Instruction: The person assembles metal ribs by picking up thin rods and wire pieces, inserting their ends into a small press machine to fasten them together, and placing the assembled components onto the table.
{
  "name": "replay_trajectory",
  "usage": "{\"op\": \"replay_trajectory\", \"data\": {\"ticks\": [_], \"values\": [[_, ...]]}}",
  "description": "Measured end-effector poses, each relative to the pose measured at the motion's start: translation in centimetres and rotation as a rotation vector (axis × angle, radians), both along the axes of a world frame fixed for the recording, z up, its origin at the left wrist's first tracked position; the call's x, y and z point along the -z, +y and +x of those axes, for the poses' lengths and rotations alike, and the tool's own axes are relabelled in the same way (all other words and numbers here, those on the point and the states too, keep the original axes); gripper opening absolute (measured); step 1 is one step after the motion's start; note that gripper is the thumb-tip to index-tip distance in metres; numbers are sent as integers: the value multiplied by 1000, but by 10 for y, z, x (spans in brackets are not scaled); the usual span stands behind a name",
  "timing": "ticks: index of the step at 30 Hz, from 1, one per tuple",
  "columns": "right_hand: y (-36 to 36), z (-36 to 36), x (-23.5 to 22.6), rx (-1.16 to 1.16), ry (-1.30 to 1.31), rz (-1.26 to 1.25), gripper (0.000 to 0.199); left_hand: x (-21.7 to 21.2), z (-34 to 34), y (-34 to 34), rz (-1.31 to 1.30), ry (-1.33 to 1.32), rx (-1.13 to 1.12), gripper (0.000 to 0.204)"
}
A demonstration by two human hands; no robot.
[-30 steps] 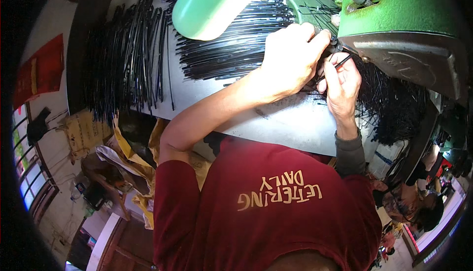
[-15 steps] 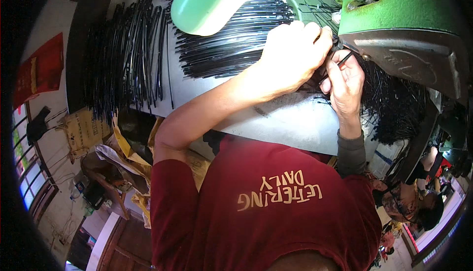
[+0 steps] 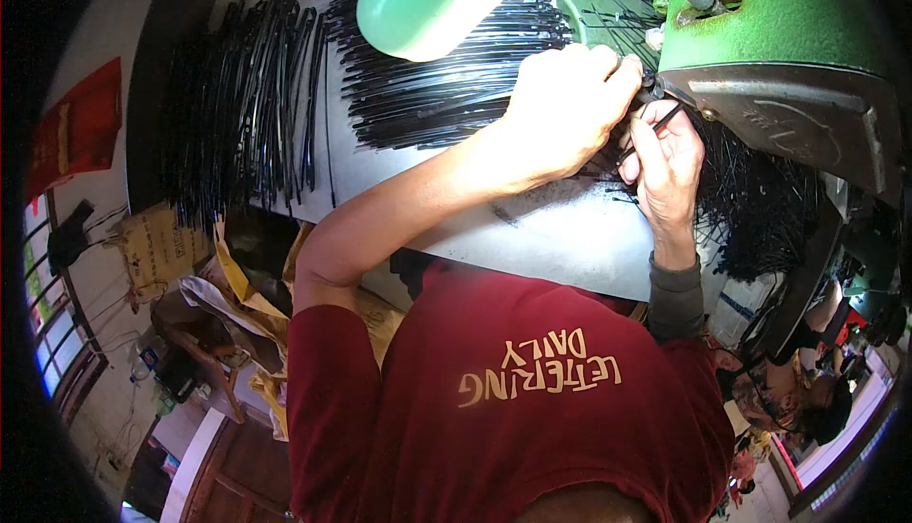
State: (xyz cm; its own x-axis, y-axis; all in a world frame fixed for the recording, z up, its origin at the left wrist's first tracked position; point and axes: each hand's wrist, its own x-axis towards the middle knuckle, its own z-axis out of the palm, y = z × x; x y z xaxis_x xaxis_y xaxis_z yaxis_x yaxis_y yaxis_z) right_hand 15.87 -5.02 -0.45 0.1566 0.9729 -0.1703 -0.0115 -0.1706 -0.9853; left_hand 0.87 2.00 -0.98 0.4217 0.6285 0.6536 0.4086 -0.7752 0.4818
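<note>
My right hand [image 3: 667,154] pinches a thin black rod [image 3: 665,119] between thumb and fingers, just under the front of a green machine [image 3: 779,29]. Close by on its left, my left hand [image 3: 568,110] is closed, with its fingertips bent down against the working part of the machine. Whatever it grips there is hidden by the fingers and by glare. A thick layer of similar black rods [image 3: 427,95] lies on the metal table [image 3: 560,238] left of my left hand. Several more rods stick out behind my fingertips, beside the machine.
A second row of black rods [image 3: 252,105] lies at the table's left end. To the right, under the machine, is a tangled heap of thin black pieces [image 3: 760,200]. A pale green lamp shade [image 3: 418,10] hangs over the rods. Another person [image 3: 798,395] is at the far right.
The view has shifted slightly, so the lamp shade and machine appear a little further right. Both hands keep nearly the same place and grip, the rod still in my right hand.
</note>
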Motion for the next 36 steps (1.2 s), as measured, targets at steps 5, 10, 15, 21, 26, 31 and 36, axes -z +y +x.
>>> {"op": "replay_trajectory", "data": {"ticks": [5,10,15,21,26,31,36], "values": [[0,5,-2,-18,58,-44,2,-3,-2,0,4,12,15,14],[-1,7,3,-41,168,-33,3,-20,-5,-10,129,419,1,27],[-1,-6,2,87,282,-60,11,-13,-7,-16,-151,220,142,23],[-10,-14,7,-89,364,77,26,-4,-49,-30,-914,-192,242,14],[-7,-15,9,-44,518,4,23,-30,-64,-9,-1535,-220,370,17],[2,-22,11,-83,587,-43,27,-14,-84,-7,-1591,-378,507,21],[4,-24,16,-159,636,81,30,-31,-102,-18,-1148,7,212,19]]}}
